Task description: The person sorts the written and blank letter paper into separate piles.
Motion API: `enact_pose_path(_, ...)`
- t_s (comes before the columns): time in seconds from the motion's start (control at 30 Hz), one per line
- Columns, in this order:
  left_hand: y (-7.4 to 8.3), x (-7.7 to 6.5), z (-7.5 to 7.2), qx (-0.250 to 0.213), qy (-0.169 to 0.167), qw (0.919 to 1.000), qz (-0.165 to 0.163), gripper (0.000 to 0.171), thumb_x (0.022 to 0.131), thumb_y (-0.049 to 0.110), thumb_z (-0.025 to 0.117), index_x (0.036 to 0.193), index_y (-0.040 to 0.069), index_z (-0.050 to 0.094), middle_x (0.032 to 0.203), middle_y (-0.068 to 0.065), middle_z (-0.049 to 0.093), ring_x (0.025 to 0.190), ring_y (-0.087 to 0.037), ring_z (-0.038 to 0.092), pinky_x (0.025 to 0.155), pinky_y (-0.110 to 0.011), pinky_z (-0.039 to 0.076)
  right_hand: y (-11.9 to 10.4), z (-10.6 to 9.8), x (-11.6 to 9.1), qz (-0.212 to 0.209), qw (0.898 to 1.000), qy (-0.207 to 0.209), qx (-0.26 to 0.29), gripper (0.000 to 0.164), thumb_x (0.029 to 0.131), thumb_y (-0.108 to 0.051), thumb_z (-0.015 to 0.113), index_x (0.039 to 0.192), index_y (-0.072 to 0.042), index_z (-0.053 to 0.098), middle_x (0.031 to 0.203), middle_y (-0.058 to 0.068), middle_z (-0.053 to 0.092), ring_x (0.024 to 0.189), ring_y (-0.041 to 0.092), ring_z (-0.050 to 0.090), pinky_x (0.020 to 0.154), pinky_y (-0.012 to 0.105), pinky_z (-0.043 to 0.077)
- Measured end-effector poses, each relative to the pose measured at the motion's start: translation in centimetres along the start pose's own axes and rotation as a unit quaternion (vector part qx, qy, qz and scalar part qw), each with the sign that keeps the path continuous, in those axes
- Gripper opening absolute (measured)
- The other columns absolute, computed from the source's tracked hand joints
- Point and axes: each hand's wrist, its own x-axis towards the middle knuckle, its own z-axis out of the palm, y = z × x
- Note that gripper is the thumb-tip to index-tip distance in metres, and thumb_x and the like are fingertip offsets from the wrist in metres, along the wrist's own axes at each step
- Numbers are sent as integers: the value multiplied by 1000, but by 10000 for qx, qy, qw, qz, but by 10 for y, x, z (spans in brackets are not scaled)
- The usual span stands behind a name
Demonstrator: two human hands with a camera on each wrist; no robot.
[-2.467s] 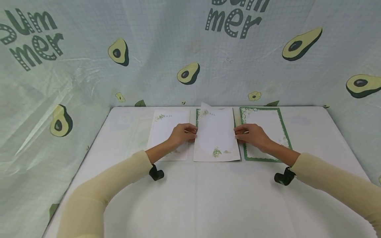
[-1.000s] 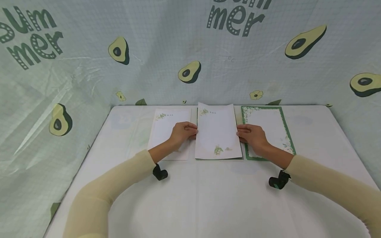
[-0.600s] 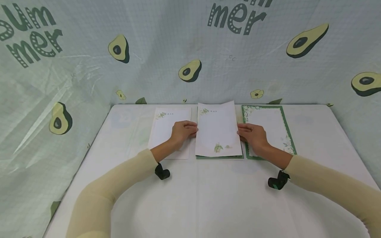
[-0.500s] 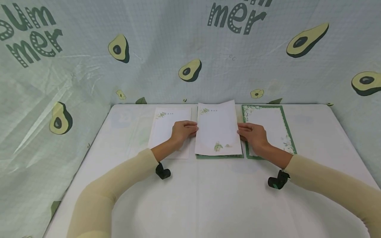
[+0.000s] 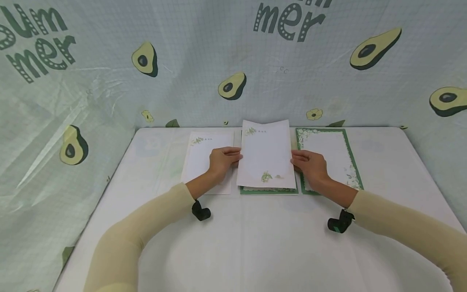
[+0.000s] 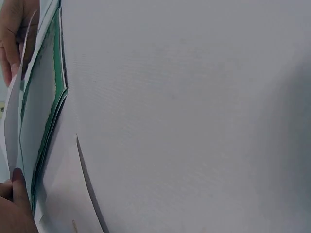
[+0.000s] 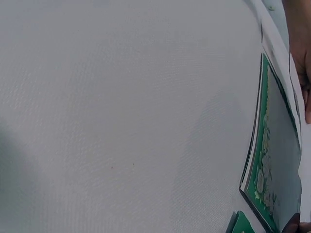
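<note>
Your left hand (image 5: 223,162) pinches the left edge of the white stationery sheet (image 5: 266,154) between thumb and fingers, and your right hand (image 5: 311,165) pinches its right edge in the same way, at about the same height. You have this sheet at the middle of the far part of the desk (image 5: 237,243), raised over the green-bordered stack (image 5: 270,192). Its top edge dips between two lifted corners, and the paper bows a little. A leafy sprig and a few small characters are printed at its upper left, with another sprig low on the page; the characters are too small to read.

Below the sheet's lower edge, you can see the green border and pale flowers of the stack's top page. Your left wrist view shows a gap between the held paper and that page, and several dark-lined edges lie under it.

On your left lies the second white sheet (image 5: 202,152) with a matching sprig, partly covered by your left hand and forearm. On your right lies the green-framed floral sheet (image 5: 326,156), its left edge partly behind your right hand.

Beige sleeves (image 5: 405,231) cover your arms, and a small black camera (image 5: 341,221) sits at each wrist. Behind the desk hangs the avocado-print backdrop (image 5: 186,52) with "summer" lettering.
</note>
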Motion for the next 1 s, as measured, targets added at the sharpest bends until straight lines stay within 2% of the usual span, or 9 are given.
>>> enact_pose_path(0.3, 2, -1, -6, -376, 137, 9992, -81, 28, 89, -2, 76, 116, -4, 74, 107, -17, 76, 85, -9, 74, 73, -24, 63, -4, 5, 1, -224, 9997, 55, 119, 41, 100, -9, 67, 138, 3, 60, 134, 24, 63, 96, -5, 66, 89, 18, 56)
enact_pose_path(0.57, 7, -4, -7, -572, 245, 9980, -125, 28, 89, -3, 75, 117, -4, 73, 111, -17, 75, 88, -9, 73, 78, -25, 62, -5, 7, 0, -302, 9985, 2, 449, 43, 99, -9, 68, 139, 3, 59, 136, 26, 61, 98, -4, 67, 91, 19, 56)
enact_pose_path(0.77, 7, -5, -6, -581, 207, 9979, -198, 28, 90, -2, 75, 118, -4, 73, 113, -16, 75, 90, -10, 73, 83, -27, 62, -4, 8, -1, -384, 9980, 10, 505, 42, 99, -8, 68, 139, 4, 59, 135, 23, 63, 98, -4, 68, 91, 20, 56)
enact_pose_path(1.0, 5, -4, -7, -520, 199, 9982, -204, 27, 90, 0, 76, 117, -2, 74, 112, -16, 75, 91, -10, 73, 84, -28, 62, -3, 8, 0, -418, 9974, 15, 579, 41, 98, -6, 68, 137, 4, 61, 127, 15, 70, 97, -3, 69, 89, 21, 57)
